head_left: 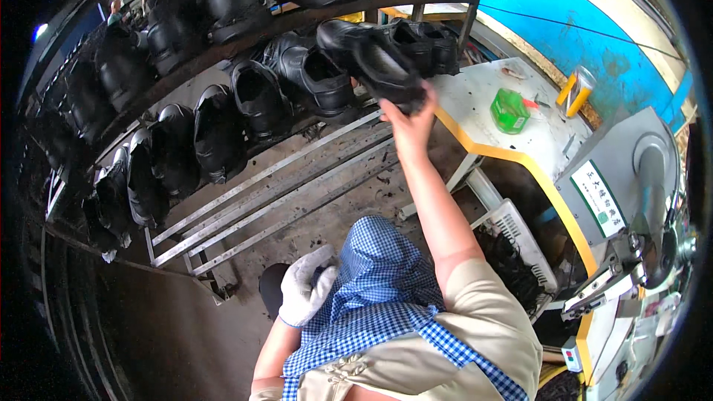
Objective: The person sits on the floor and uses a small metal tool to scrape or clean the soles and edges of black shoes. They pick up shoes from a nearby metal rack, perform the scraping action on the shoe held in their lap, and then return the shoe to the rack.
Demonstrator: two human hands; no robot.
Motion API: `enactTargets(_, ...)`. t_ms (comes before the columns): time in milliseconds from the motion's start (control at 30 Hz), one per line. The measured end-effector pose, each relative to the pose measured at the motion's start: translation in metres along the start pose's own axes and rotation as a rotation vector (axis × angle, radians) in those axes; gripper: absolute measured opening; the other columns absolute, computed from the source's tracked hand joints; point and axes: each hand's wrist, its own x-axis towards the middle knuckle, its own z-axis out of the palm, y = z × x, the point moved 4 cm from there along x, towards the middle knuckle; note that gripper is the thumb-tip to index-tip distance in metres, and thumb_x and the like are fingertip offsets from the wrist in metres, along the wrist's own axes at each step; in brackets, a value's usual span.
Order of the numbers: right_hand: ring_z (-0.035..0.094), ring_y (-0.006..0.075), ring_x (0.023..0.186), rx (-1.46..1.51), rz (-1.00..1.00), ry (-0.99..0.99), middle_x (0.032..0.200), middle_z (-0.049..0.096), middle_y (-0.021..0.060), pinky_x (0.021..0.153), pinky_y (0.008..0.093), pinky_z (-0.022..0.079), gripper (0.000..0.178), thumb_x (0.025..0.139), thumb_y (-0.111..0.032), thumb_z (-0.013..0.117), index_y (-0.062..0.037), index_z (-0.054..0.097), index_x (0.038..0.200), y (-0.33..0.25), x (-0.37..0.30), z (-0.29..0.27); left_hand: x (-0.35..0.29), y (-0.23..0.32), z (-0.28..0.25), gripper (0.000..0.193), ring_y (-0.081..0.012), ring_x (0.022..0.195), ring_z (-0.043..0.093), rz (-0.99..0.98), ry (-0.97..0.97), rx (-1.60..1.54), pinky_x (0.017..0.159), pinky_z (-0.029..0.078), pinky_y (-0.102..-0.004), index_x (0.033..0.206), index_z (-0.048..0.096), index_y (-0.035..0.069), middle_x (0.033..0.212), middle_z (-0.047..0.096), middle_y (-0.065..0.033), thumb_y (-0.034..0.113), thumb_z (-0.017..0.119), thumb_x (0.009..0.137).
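At the lower shelf of the rack, my bare right hand (413, 115) grips a black leather shoe (388, 67) by its heel end. The shoe is tilted, its toe pointing up and left and its pale insole showing. It overlaps other black shoes (324, 78) standing on that shelf. My left hand (306, 287), in a white glove, rests by my lap against the blue checked apron (382, 260). Its fingers are curved, with the thumb apart from them. A dark patch shows in the gap, and I make out no held thing there.
The two-level rack (223, 44) of black shoes curves along the left and top. To the right stands a white table (483, 96) with a yellow edge, bearing a green container (509, 111), a yellow-and-white can (575, 91) and a grey machine (616, 171). Below sits a white basket (512, 226) with dark scraps.
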Motion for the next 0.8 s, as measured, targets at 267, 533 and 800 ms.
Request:
enactTargets(267,0.059,0.0061,0.072,-0.183,0.138,0.042,0.086,0.066,0.0014,0.069,0.0231,0.043,0.039,0.091,-0.02,0.072,-0.0076,0.055,0.124,0.051,0.028,-0.037,-0.043,-0.051,-0.008,0.04,-0.0203,0.096,0.065,-0.357,0.073,-0.284,0.087,0.052,-0.0319,0.121,0.06,-0.007,0.105,0.068,-0.0133,0.02,0.066,0.092)
enactTargets(533,0.065,0.0366,0.095,-1.29,-0.509,0.176,0.106,0.066,0.0148,0.081,0.0438,0.052,0.034,0.086,-0.035,0.068,-0.0074,0.069,0.106,-0.028,0.168,-0.053,-0.06,-0.078,-0.022,0.03,-0.0186,0.098,0.065,-0.473,0.141,-0.295,0.09,0.05,-0.0294,0.118,0.062,-0.005,0.107,0.069,-0.0117,0.011,0.063,0.093)
enactTargets(800,0.067,0.0351,0.085,-1.156,-0.202,0.158,0.097,0.066,0.0165,0.077,0.0451,0.052,0.04,0.085,-0.045,0.067,-0.0059,0.073,0.089,-0.017,0.191,-0.073,-0.061,-0.077,-0.012,0.027,-0.02,0.097,0.066,-0.458,0.17,-0.286,0.088,0.051,-0.0305,0.113,0.066,-0.005,0.107,0.07,-0.0136,0.012,0.063,0.092)
